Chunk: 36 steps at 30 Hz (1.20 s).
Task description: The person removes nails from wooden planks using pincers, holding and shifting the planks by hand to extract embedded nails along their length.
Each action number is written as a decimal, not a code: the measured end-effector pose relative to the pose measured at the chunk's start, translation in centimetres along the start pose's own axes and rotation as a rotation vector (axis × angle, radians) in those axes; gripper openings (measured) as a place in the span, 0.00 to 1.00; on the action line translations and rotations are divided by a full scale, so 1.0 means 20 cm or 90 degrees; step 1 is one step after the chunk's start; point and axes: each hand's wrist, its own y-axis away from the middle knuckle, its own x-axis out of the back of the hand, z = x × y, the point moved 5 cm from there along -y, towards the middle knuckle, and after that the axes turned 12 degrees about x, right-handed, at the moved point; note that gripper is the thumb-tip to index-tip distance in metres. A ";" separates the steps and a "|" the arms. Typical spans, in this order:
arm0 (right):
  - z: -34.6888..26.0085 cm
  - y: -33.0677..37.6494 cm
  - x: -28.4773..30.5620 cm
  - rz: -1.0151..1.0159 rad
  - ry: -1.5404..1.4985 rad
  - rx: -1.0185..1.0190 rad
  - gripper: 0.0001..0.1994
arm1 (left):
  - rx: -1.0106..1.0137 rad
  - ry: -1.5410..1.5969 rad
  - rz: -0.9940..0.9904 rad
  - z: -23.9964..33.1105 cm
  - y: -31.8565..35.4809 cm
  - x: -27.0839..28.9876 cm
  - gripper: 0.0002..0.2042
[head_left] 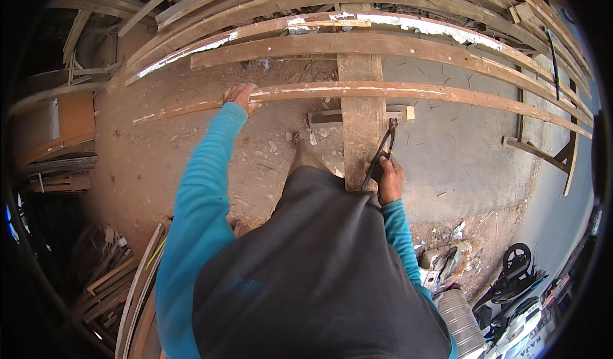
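A long, narrow wooden batten (421, 91) with traces of white paint lies across an upright-running plank (363, 143) in front of me. My left hand (240, 97) is closed round the batten, left of the plank. In my right hand (389, 181) is a pair of dark long-handled pincers (384, 147), its jaws pointing away from me. The jaws are beside the plank's right edge, a little below the batten and apart from it. Against the plank's underside sits a short wooden crosspiece (325, 118), showing on both sides.
Beyond the batten lie several more long boards (268, 47), one with peeling white paint (421, 23). Wood scraps (118, 276) are heaped at the lower left. A small wooden frame (543, 151) stands at right. Lower right are a ribbed grey case (461, 324) and a black wheel (516, 257).
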 end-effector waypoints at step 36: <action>0.27 0.45 -0.15 0.312 -0.099 0.134 0.18 | -0.070 0.101 -0.217 -0.97 -0.33 -0.24 0.36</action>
